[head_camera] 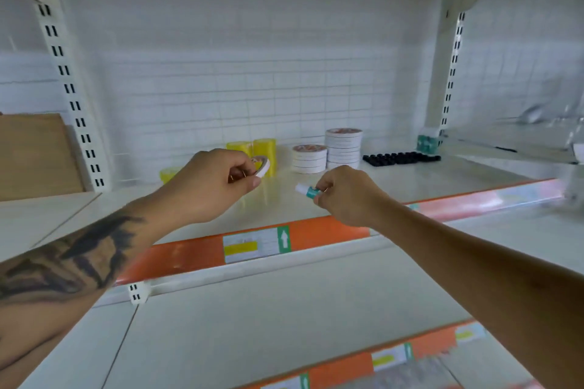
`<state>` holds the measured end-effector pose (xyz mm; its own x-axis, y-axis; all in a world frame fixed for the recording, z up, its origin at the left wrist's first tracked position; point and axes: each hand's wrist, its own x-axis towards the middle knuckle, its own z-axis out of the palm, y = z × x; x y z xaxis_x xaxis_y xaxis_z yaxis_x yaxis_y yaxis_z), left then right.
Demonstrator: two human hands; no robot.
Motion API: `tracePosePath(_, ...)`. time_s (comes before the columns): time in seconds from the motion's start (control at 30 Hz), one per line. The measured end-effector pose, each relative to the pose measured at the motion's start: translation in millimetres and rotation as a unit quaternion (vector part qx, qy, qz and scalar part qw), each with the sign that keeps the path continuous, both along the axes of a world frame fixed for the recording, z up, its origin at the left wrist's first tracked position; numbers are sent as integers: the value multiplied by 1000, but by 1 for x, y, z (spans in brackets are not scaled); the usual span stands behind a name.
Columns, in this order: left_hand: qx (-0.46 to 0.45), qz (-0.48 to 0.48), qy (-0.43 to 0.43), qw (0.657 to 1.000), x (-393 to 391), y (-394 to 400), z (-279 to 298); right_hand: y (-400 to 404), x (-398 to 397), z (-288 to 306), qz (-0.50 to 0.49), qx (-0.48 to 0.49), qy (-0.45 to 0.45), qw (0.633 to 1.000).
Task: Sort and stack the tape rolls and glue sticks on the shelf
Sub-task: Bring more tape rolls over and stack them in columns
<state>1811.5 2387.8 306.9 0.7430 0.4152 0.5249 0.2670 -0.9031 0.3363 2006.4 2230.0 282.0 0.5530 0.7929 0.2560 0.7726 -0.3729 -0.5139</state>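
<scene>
Now: both hands loaded over shelf (395, 180), sorting underway.
White stacks (343, 148) at back; left hand (208, 185) pinches tape roll (262, 167), right hand (343, 196) pinches glue stick (306, 191). Best to set roll flat, centred on shorter stack; stick near black row (401, 158).
</scene>
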Motion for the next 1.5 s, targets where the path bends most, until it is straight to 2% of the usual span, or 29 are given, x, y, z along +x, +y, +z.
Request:
tracePosePath(0.2, 28, -49, 47, 997, 68, -15, 0, -11, 57, -6, -3, -5, -9, 1000)
tracePosePath(0.33, 38, -78, 67, 994, 112, -9, 1, -6, 83, -6, 38, -40, -28, 998)
tracePosePath(0.5, 59, -79, 46, 994, 152, 7, 2, -1, 109, 3, 105, -76, -38, 991)
tracePosePath(0.67, 31, -54, 60, 996, 171, 19, 1, 7, 124, 5, 174, -93, -71, 978)
tracePosePath(0.9, 21, 36, 18, 999, 213, 35, 4, 11, 141, 4, 246, -103, -131, 955)
tracePosePath(1.07, -28, 90, -6, 996, 243, 50, 5, 21, 150, 7, 320, -106, -167, 927)
tracePosePath(1.17, -42, 112, 11, 993, 253, 55, 4, 26, 154, 1, 343, -78, -199, 915)
tracePosePath(1.23, -55, 120, 13, 991, 255, 56, 1, 27, 158, -2, 354, -60, -178, 916)
tracePosePath(1.33, -61, 117, 1, 991, 254, 55, -2, 28, 162, -3, 376, -56, -90, 921)
tracePosePath(1.5, -74, 105, -9, 992, 252, 57, -7, 30, 167, -8, 390, -53, -49, 918)
